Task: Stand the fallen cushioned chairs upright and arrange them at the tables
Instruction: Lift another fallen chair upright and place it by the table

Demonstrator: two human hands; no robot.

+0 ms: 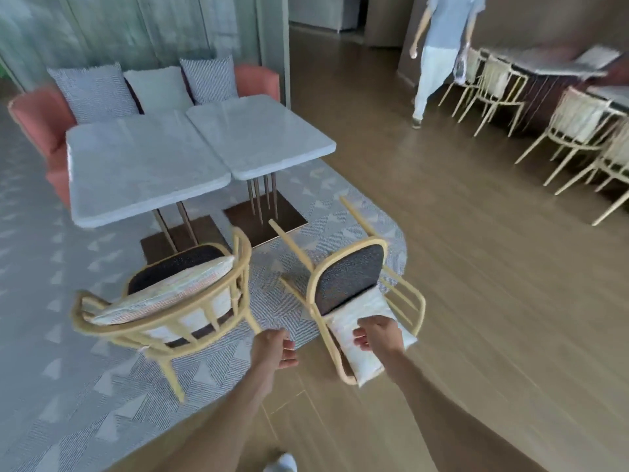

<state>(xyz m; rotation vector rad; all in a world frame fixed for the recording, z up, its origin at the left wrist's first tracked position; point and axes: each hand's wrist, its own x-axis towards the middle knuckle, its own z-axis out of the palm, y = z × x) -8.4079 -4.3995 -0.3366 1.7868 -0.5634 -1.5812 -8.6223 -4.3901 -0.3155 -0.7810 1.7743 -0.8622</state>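
Two pale wooden chairs with dark seats and light back cushions are in front of two white marble tables (149, 165). The left chair (163, 311) stands upright on the rug, its back toward me. The right chair (347, 284) lies tipped on its back, legs pointing toward the tables, its white cushion (360, 338) hanging at the near end. My right hand (377, 335) grips the top of that cushion and the chair's backrest. My left hand (275, 349) hovers between the two chairs, fingers loosely curled, holding nothing.
A salmon sofa (37, 120) with several pillows sits behind the tables. A patterned grey rug (51, 352) covers the floor at left, wooden floor at right. A person (439, 52) walks at the back right beside a row of upright pale chairs (575, 131) at other tables.
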